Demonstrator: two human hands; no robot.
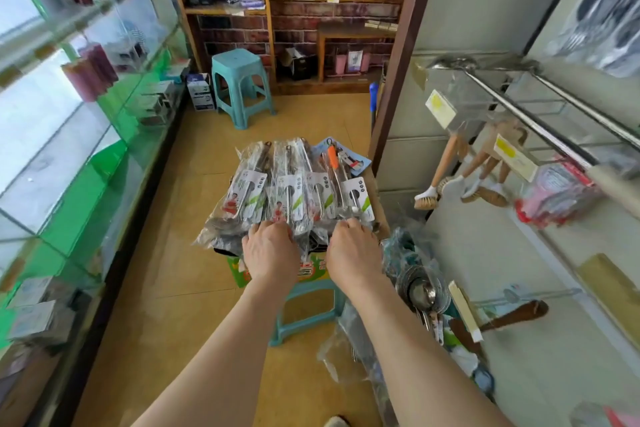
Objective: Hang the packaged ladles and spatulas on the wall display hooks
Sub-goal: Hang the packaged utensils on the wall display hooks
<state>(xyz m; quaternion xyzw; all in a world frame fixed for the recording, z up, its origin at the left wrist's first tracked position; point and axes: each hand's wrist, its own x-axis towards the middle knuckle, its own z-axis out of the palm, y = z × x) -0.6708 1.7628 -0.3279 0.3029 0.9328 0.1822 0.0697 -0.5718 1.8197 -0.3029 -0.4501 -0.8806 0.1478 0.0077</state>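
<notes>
The stack of clear-plastic packs of steel ladles and spatulas (294, 191), each with a white-and-green card, lies fanned out directly ahead of both hands, handles pointing away from the person. The left hand (272, 250) curls its fingers down over the near ends of the packs at the middle of the stack, and the right hand (353, 253) does the same just beside it on the right-hand packs; both grip the plastic, palms down, though the fingertips are hidden behind the knuckles. The stack rests on a green-and-yellow cardboard box (311, 272), which sits on a teal plastic stool (308, 308) on the tan tiled floor (194, 288). To the right, long chrome display hooks (540, 107) stick out from a pale wall panel (485, 253), with wooden-handled brushes (450, 177) hanging below them. Green-edged glass shelves (104, 149) line the left side, and a second teal stool (239, 87) stands before wooden shelves (225, 10) on a brick-patterned back wall (301, 10).
</notes>
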